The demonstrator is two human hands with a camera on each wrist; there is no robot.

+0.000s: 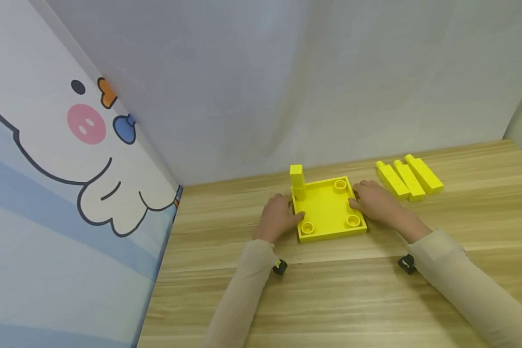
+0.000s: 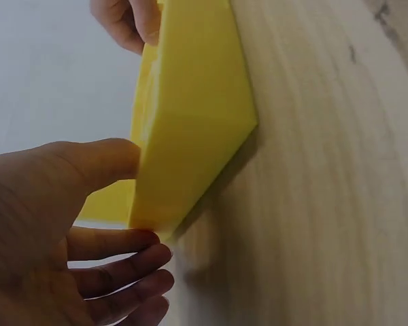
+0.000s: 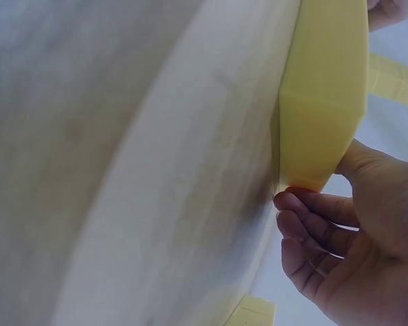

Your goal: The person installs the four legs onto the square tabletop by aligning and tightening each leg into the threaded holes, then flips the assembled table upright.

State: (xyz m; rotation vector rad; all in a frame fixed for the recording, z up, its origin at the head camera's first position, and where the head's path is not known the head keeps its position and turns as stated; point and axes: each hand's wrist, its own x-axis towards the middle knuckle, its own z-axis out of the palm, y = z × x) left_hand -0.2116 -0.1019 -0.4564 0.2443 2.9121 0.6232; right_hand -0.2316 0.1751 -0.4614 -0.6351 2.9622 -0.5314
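A shallow yellow square tray (image 1: 325, 207) lies on the table with its rim up. Round sockets show in three of its corners, and a yellow square post (image 1: 297, 181) stands upright at the far left corner. My left hand (image 1: 277, 218) grips the tray's left side, thumb over the rim and fingers along the outer wall. On the opposite side, my right hand (image 1: 376, 203) pinches the wall the same way. Both wrist views show the tray's outer wall (image 2: 197, 88) between thumb and fingers, the right thumb partly hidden behind the wall (image 3: 319, 136).
Three loose yellow posts (image 1: 411, 178) with round pegs at one end lie to the right of the right hand. A grey wall (image 1: 226, 96) rises behind the wooden table (image 1: 330, 290). At the left stands a panel (image 1: 126, 203) with a cartoon print.
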